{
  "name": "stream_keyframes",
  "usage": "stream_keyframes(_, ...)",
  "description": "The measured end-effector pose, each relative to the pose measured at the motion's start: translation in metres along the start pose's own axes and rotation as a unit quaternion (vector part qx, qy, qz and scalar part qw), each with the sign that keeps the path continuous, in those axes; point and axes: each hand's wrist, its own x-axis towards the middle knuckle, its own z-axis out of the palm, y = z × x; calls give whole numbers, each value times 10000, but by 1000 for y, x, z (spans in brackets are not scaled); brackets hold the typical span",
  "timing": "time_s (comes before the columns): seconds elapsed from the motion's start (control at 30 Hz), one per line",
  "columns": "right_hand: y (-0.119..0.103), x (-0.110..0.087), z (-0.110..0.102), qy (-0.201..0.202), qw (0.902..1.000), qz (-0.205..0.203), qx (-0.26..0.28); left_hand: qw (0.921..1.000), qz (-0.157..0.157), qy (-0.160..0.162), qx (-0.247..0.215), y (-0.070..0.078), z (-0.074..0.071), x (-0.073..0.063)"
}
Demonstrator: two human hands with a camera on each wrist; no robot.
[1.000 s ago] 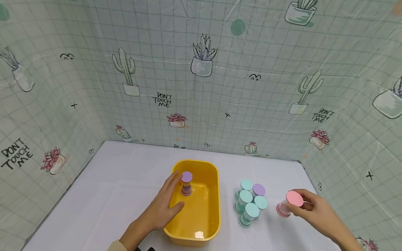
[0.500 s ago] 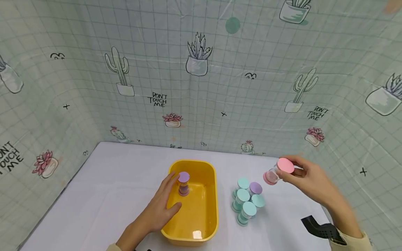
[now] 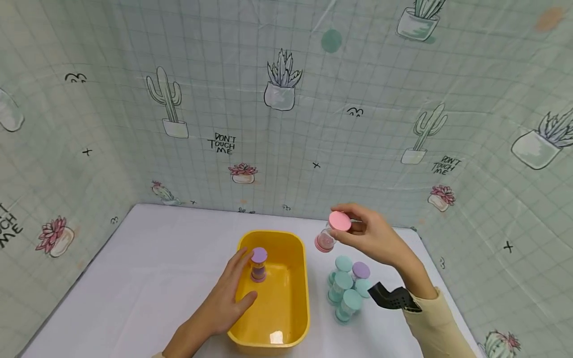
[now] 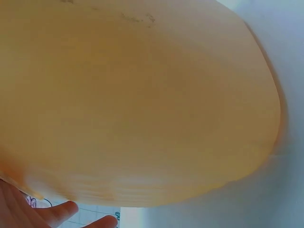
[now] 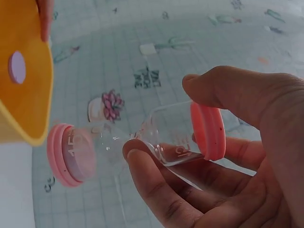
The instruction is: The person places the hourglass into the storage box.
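My right hand (image 3: 373, 233) pinches a sand timer with pink caps (image 3: 324, 242) between thumb and fingers. It is tilted, in the air just right of the yellow bin (image 3: 307, 298). The right wrist view shows its clear waisted glass (image 5: 175, 128) and both pink ends. My left hand (image 3: 224, 293) lies over the bin's left rim, fingers spread and fairly straight. Inside the bin, by those fingertips, a purple sand timer (image 3: 258, 266) stands upright. The bin's outer wall (image 4: 142, 104) fills most of the left wrist view.
Right of the bin stand several teal sand timers (image 3: 351, 301) in a cluster, with one purple-capped timer (image 3: 360, 270) among them. A white cloth (image 3: 112, 278) covers the table. Patterned curtain walls (image 3: 277, 149) enclose the back and both sides.
My right hand has lifted the pink sand timer from the table's right side and carried it left, past the teal group towards the bin. The left hand stays at the bin's rim.
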Motion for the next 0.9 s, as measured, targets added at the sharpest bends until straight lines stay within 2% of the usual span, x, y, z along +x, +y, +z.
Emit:
stream_keyframes(0.27,-3,22,31,-593,9982,-68,-88,9991,-325,-264,119,4,1,6)
stream_keyframes(0.57,-7,50,67,-1388,9884,-134,-596,9990,-347,-149,222,2,-3,3)
stream_keyframes(0.9,5,70,91,-1845,9753,-126,-1205,9989,-414,-167,151,2,-4,-1)
